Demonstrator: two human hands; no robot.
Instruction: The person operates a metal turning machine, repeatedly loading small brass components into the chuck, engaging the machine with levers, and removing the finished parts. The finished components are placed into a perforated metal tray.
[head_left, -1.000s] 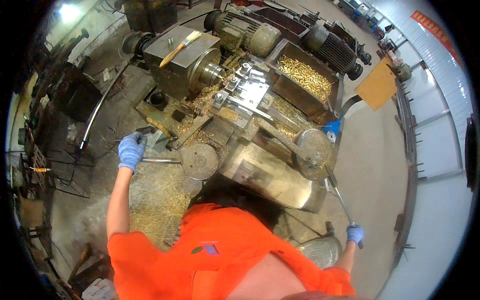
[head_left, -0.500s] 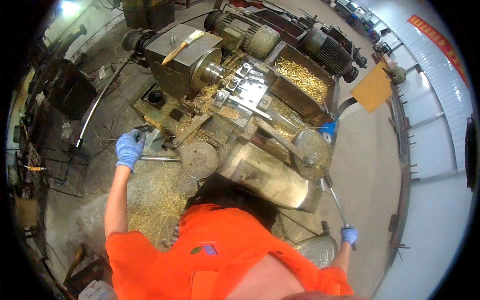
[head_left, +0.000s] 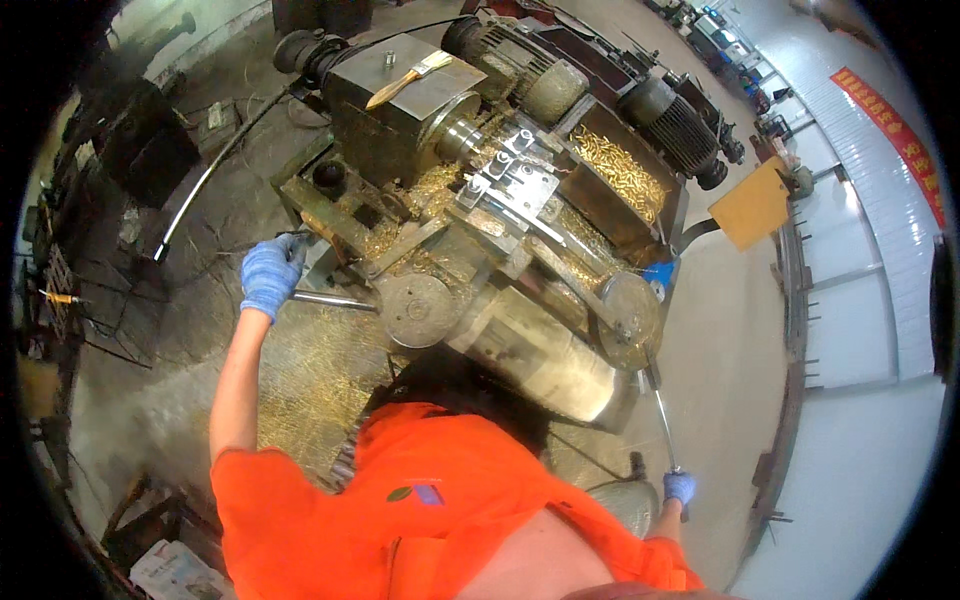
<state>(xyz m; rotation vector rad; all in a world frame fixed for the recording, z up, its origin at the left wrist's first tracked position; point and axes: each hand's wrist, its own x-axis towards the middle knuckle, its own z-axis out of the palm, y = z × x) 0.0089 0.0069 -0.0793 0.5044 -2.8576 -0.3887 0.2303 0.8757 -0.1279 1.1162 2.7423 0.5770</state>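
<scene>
I stand at a small metal lathe strewn with brass chips. My left hand (head_left: pixel 272 278), in a blue glove, is closed at the end of a steel lever (head_left: pixel 335 300) that runs to a round disc (head_left: pixel 417 310). A dark handle end shows by its fingertips; whether the fingers touch it I cannot tell. Low at the right, my gloved right hand (head_left: pixel 679 487) grips a long lever (head_left: pixel 662 425) slanting down from a round handwheel (head_left: pixel 632 318). Between the hands sit the bright tool block (head_left: pixel 515 185) and the spindle chuck (head_left: pixel 460 138), both apart from them.
A wooden-handled brush (head_left: pixel 408 80) lies on the headstock (head_left: pixel 385 110). Behind the tool block stands a metal bin (head_left: pixel 612 208) full of small brass pieces (head_left: pixel 620 170). Electric motors (head_left: pixel 660 115) are farther back. A long metal rod (head_left: pixel 205 180) slants at left; chips cover the floor (head_left: pixel 320 400).
The right hand and its lever have swung down and leftward about the handwheel. My left hand stays at its lever. The whole view has shifted slightly.
</scene>
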